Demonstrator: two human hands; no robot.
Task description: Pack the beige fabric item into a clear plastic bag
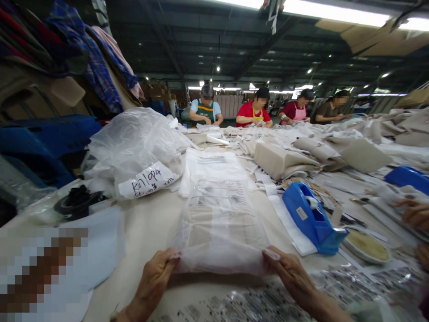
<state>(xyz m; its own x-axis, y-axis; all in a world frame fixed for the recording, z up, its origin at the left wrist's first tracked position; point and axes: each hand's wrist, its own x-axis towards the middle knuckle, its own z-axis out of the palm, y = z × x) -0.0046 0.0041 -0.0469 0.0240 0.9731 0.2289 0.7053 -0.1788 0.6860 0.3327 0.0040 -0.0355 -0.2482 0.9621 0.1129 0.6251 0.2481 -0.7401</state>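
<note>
While the clear printed plastic bag with a folded beige cloth inside (219, 232) lies flat on the pale worktable (150, 228), the left hand (156, 275) and right hand (290, 270) pinch its 2 near corners, set apart. Keeping both grips level and pulling evenly would likely smooth the film. A blue tape dispenser (311, 219) stands just right of it

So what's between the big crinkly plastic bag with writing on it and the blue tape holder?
In the head view, between the crumpled bag and the blue tape dispenser lies a stack of clear printed plastic bags; both hands pinch its near end.
</note>
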